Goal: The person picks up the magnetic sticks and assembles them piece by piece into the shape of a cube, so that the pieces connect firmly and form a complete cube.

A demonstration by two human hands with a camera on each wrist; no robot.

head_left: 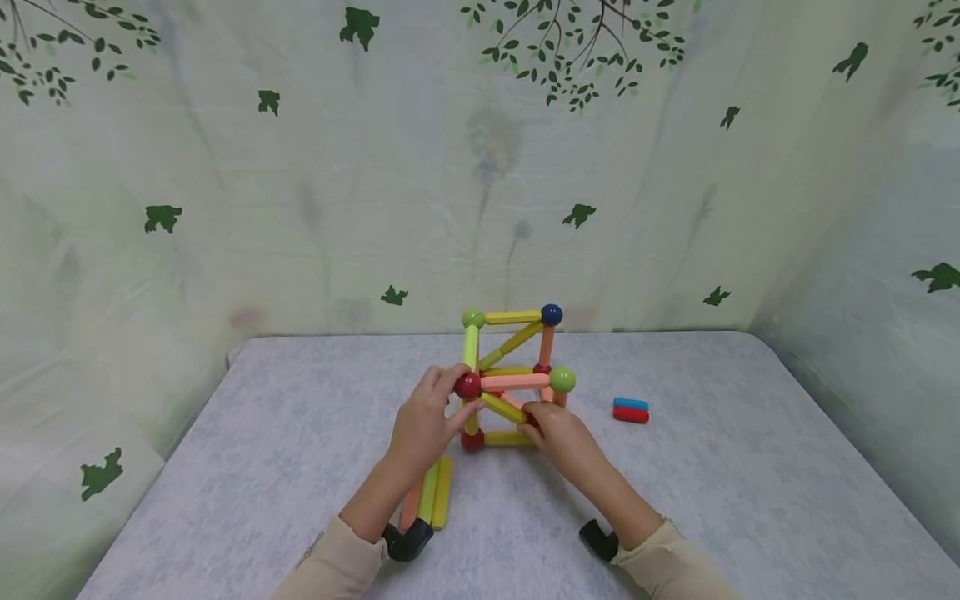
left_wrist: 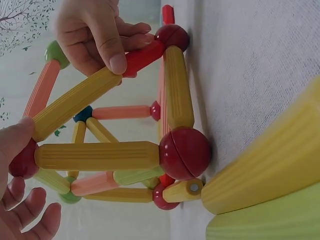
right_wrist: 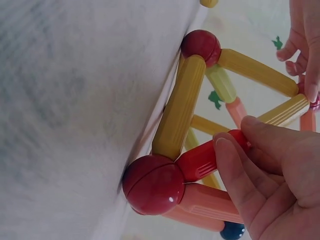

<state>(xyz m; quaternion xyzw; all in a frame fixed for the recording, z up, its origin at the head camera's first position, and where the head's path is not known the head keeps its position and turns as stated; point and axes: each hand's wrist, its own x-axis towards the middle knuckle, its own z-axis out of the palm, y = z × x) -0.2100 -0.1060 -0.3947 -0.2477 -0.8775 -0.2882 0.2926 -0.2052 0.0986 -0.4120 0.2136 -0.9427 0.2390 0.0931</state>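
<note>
A box-shaped frame of coloured rods and balls stands on the table. My left hand grips the red ball at its upper front left corner, fingertips above and thumb below. From that ball a yellow rod slants down and meets a short red rod. Near this joint my right hand pinches the red rod between thumb and fingers. The red rod's lower end sits at the bottom red ball. A light green ball tops the front right corner; a dark blue ball is behind.
Loose yellow, green and orange rods lie beside my left forearm. On the right, a blue rod and a red rod lie side by side on the table. A leaf-patterned curtain hangs behind the table.
</note>
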